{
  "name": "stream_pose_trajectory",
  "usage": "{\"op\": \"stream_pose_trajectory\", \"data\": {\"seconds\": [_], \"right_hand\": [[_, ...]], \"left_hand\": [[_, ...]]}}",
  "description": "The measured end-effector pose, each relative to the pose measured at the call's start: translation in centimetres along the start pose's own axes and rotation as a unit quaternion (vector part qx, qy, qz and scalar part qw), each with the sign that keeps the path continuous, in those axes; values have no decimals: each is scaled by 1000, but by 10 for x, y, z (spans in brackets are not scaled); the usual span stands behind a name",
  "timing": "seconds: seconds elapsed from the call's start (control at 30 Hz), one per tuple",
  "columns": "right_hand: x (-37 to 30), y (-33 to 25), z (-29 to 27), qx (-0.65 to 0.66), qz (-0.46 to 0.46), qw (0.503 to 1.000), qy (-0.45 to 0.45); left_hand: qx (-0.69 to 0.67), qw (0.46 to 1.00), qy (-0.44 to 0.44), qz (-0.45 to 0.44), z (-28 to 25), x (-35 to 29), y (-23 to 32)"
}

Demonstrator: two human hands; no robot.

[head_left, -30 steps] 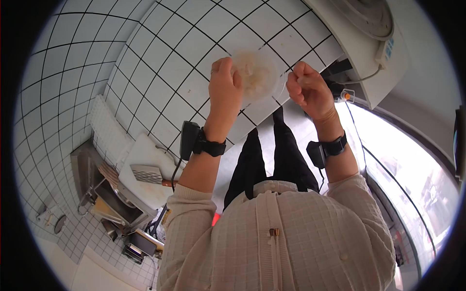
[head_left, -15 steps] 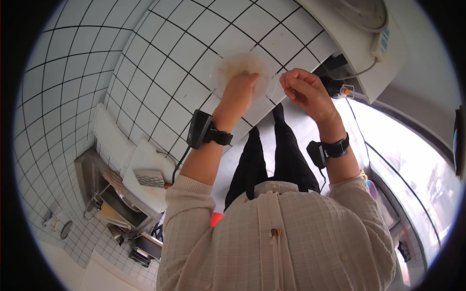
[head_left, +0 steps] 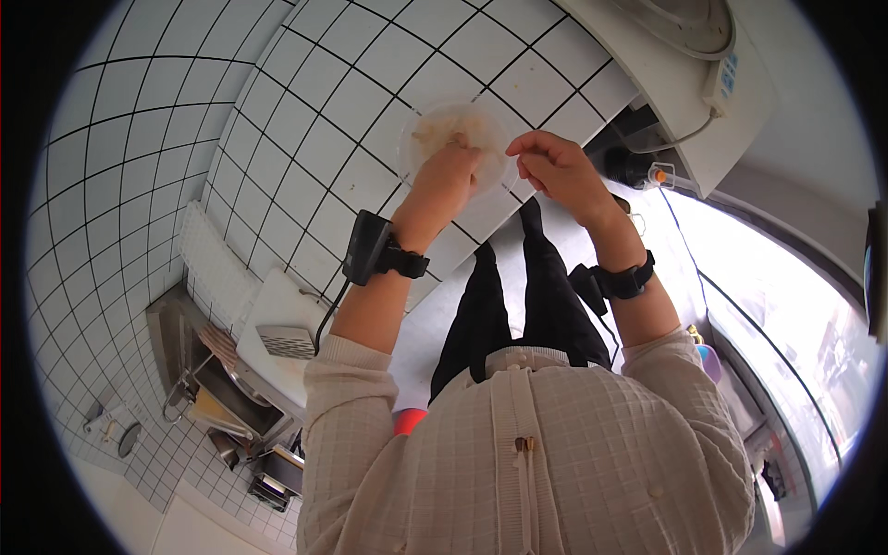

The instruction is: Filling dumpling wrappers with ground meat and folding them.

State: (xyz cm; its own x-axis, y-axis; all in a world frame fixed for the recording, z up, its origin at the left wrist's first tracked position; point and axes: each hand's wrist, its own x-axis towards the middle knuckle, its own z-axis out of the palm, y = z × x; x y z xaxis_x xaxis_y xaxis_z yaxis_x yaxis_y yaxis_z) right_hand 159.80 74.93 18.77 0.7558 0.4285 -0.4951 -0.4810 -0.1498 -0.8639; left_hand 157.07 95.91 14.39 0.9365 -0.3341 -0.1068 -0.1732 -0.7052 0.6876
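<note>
A clear round bowl (head_left: 413, 159) with pale, soft-looking pieces (head_left: 444, 128) in it stands on the white-tiled counter. My left hand (head_left: 449, 178) reaches into it, fingers bent down and closed among the pieces. What they pinch, if anything, is hidden. At the bowl's right rim is my right hand (head_left: 560, 176), its forefinger and thumb bent around the edge and its other fingers curled. Each wrist wears a black strapped device, the left one (head_left: 370, 248) and the right one (head_left: 606, 285).
A white ledge (head_left: 638, 42) with a round lid-like object and a power strip (head_left: 721, 85) lies at the upper right. Below it sits a dark bottle (head_left: 629, 166) with an orange cap. At left, a white board (head_left: 277, 301) holds a cleaver (head_left: 287, 340), near a metal sink (head_left: 240, 393).
My right hand has moved left to the bowl's rim, its forefinger now reaching out more. My left hand has shifted slightly left and down, staying in the bowl.
</note>
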Motion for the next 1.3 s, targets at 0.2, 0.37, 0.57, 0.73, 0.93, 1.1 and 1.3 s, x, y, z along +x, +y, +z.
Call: {"op": "stream_pose_trajectory", "data": {"seconds": [0.2,0.37,0.57,0.73,0.93,1.1,1.3], "right_hand": [[4,7,15,-125,-66,990,25],[7,-1,42,-180,-165,968,64],[15,6,58,-338,-275,896,87],[14,11,72,-428,-248,865,84],[23,29,74,-450,-214,862,90],[13,16,71,-264,-162,950,43],[-6,7,59,204,101,971,-77]], "left_hand": [[-79,991,1,-110,-39,-6,18],[-294,932,-10,-211,-48,-17,20],[-250,947,17,-202,-53,-28,29],[-182,956,9,-230,-59,-32,40],[-280,928,21,-245,-48,-44,21],[-350,896,25,-273,-53,-44,23],[-210,955,91,-186,-44,-57,41]]}}
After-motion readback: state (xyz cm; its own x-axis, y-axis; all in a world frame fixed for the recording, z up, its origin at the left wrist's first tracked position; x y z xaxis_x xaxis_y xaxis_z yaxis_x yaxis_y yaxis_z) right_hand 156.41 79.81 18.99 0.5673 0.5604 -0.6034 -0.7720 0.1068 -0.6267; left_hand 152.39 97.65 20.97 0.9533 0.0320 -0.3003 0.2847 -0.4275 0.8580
